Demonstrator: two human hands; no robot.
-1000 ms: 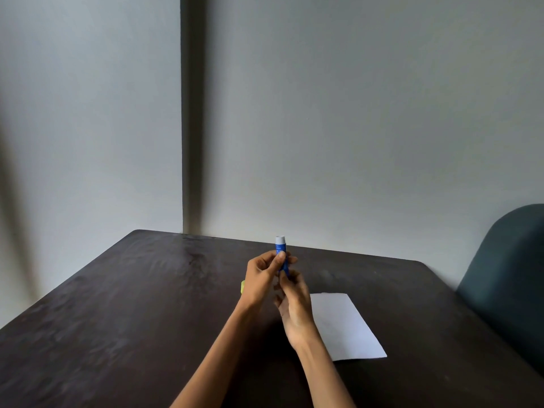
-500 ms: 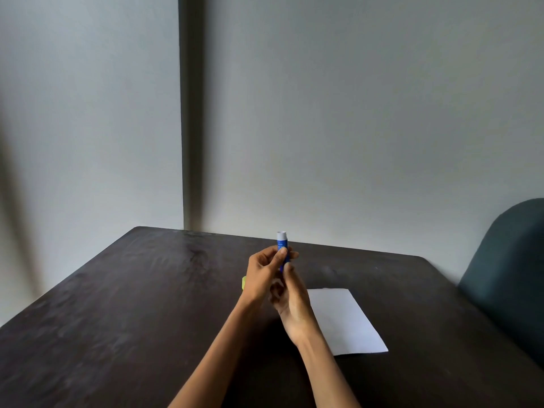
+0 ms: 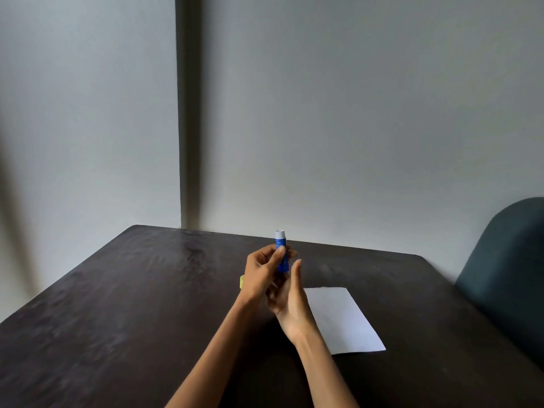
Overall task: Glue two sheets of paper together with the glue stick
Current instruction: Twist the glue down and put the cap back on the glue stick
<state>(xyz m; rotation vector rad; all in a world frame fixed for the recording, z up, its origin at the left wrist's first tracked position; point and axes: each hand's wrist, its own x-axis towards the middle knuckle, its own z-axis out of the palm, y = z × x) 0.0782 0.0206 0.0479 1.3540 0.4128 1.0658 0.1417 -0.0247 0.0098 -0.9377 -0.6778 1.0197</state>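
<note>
A blue glue stick [image 3: 281,240] with a white top stands upright above the table, pinched between the thumb and fingers of my left hand [image 3: 262,275]. My right hand [image 3: 290,304] sits just below and to the right. Its thumb lies along the stick's lower end, and its fingers are curled under the stick, partly hidden behind my left hand. One white sheet of paper [image 3: 344,322] lies flat on the table right of my hands. I cannot see a second sheet.
The dark wooden table [image 3: 132,304] stands against a pale wall. A small yellow-green object [image 3: 241,281] peeks out behind my left hand. A dark teal chair back [image 3: 509,275] rises at the table's right edge.
Both hands stay together on the glue stick. My right thumb has straightened up along the stick's lower end. The paper has not moved.
</note>
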